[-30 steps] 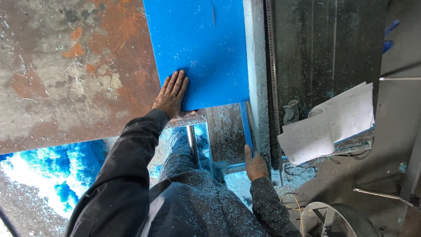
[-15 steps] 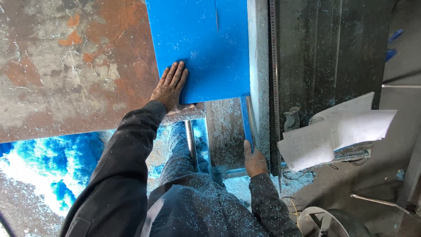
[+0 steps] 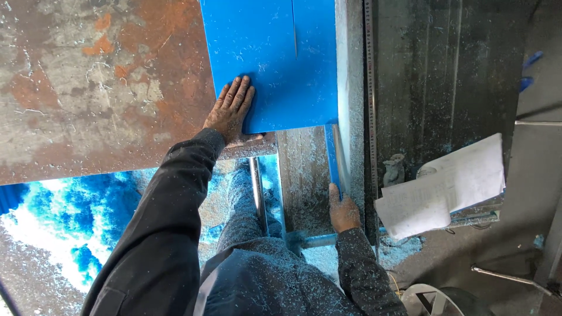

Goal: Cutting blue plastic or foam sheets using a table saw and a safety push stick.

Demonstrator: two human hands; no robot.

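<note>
Pressing flat on the blue sheet (image 3: 275, 64), my left hand (image 3: 231, 111) lies open, fingers spread, at its near-left corner, prob. to keep it down on the rusty table (image 3: 88, 88). Sheet sits w/ its right edge along the metal fence (image 3: 350, 88). Right hand (image 3: 342, 212) pinches a thin blue strip (image 3: 332, 155) against that fence. Papers (image 3: 445, 187) lie off right; blue shavings (image 3: 52, 216) below.

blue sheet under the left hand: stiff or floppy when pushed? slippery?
Probably stiff: the blue sheet lies flat with straight edges under the left hand. Likely slides easily: its face looks smooth, and loose shavings dust the rusty table. The thin blue strip by the right hand would likely flex more.
</note>
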